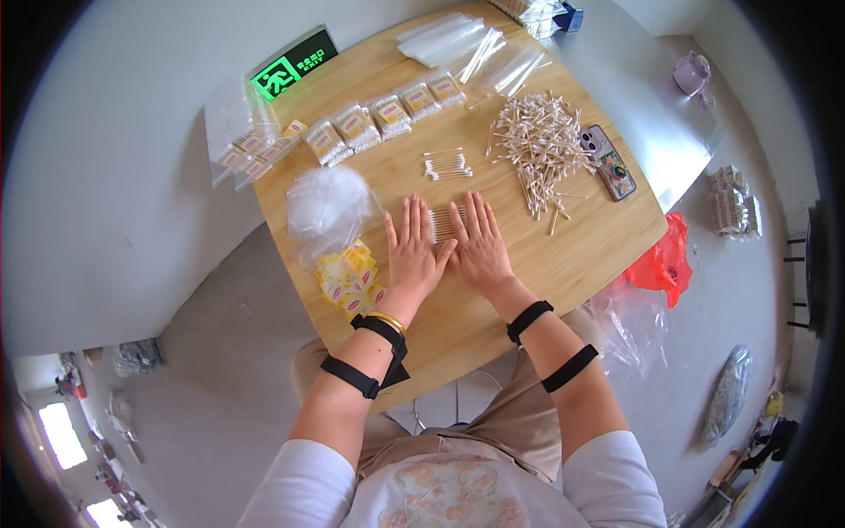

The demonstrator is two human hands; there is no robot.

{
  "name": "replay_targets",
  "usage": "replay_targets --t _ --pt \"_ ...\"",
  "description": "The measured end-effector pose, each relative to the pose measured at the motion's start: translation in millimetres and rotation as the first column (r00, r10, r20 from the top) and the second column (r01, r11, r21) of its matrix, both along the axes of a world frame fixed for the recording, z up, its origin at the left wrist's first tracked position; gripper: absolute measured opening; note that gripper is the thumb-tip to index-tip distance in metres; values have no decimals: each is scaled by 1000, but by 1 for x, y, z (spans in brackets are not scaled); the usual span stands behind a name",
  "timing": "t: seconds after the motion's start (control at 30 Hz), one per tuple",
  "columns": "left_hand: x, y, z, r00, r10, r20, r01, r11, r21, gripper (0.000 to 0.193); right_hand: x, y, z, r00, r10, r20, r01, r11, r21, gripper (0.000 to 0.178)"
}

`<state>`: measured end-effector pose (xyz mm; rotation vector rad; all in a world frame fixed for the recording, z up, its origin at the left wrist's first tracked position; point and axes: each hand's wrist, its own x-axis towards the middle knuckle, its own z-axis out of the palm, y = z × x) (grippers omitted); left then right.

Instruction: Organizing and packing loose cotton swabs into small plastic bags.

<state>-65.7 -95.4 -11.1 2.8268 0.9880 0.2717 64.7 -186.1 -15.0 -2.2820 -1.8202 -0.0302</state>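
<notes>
My left hand (412,251) and my right hand (480,246) lie flat on the wooden table, fingers stretched out and pointing away from me. Between them is a row of cotton swabs (443,225) lined up side by side; the hands' inner edges touch or cover its ends. A little farther off lies a second small group of cotton swabs (448,165). A large loose heap of cotton swabs (543,141) spreads to the right. Left of my left hand are clear plastic bags (327,208), with yellow and white printed cards (349,278) nearer to me.
Several filled swab packs (387,114) stand in a row at the back left, beside a clear bag of more packs (251,145). Flat clear sleeves (444,40) lie at the far edge. A phone (607,163) rests by the heap. A red plastic bag (664,260) hangs at the right edge.
</notes>
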Motion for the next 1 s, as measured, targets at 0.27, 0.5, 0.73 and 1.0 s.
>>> replay_targets --t 0.27,0.5,0.73,1.0 --pt "-5 9 6 999 -18 45 24 991 -131 90 -4 2 10 997 6 -76 -7 1000 -22 75" --pt "-69 -6 72 943 82 321 18 955 -298 73 -2 -3 9 998 -26 -61 26 1000 -5 88" --pt "-210 -105 67 929 312 197 -195 869 -455 62 -6 -8 8 998 12 -59 -13 1000 -16 86" --pt "-278 -147 48 852 506 130 -419 810 -410 60 -95 -69 16 942 317 -111 -324 944 -61 84"
